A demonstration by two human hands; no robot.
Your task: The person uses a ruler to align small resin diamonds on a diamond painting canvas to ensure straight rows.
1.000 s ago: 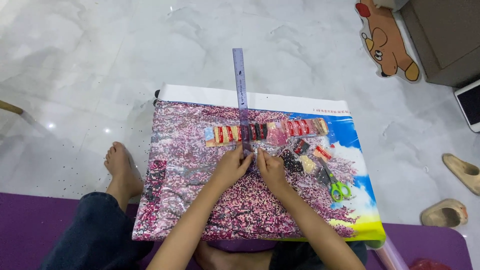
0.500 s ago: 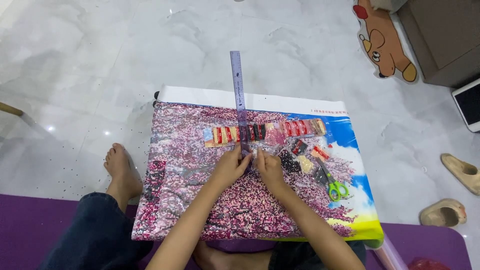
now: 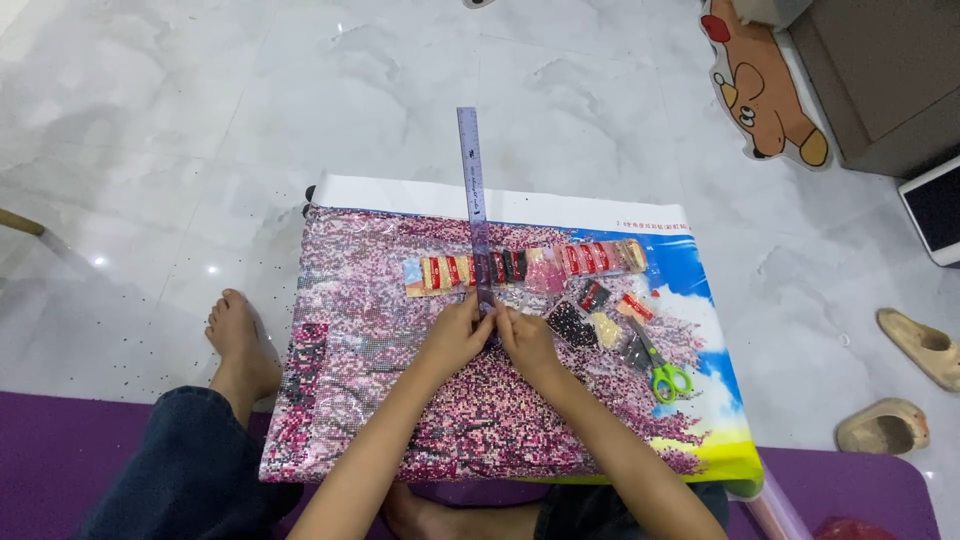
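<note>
A pale marble-patterned tile floor [image 3: 250,120] fills most of the view, glossy with light spots. A purple mat [image 3: 60,450] runs along the near edge, where the person sits with a bare foot [image 3: 235,335] out on the tiles. At the far right stand a dark cabinet [image 3: 880,80], a cartoon-animal floor mat [image 3: 765,95], a tablet [image 3: 935,210] and two tan slippers [image 3: 910,390].

On the floor lies a large diamond-painting canvas [image 3: 370,400], pink blossoms with blue sky at its right side. Across its upper part sits a row of small bead packets [image 3: 530,268], red, cream and dark, with a few more packets [image 3: 590,320] and green-handled scissors [image 3: 665,375] to the right.

A translucent purple ruler [image 3: 473,190] lies on the canvas with its long axis running straight away from the person, its far end reaching past the canvas edge onto the tiles, its near end at the hands.

The left hand [image 3: 455,340] and right hand [image 3: 525,340] meet at that near end, fingers curled down and pinched together on the canvas surface; whether they grip the ruler or something small beneath it cannot be told.
</note>
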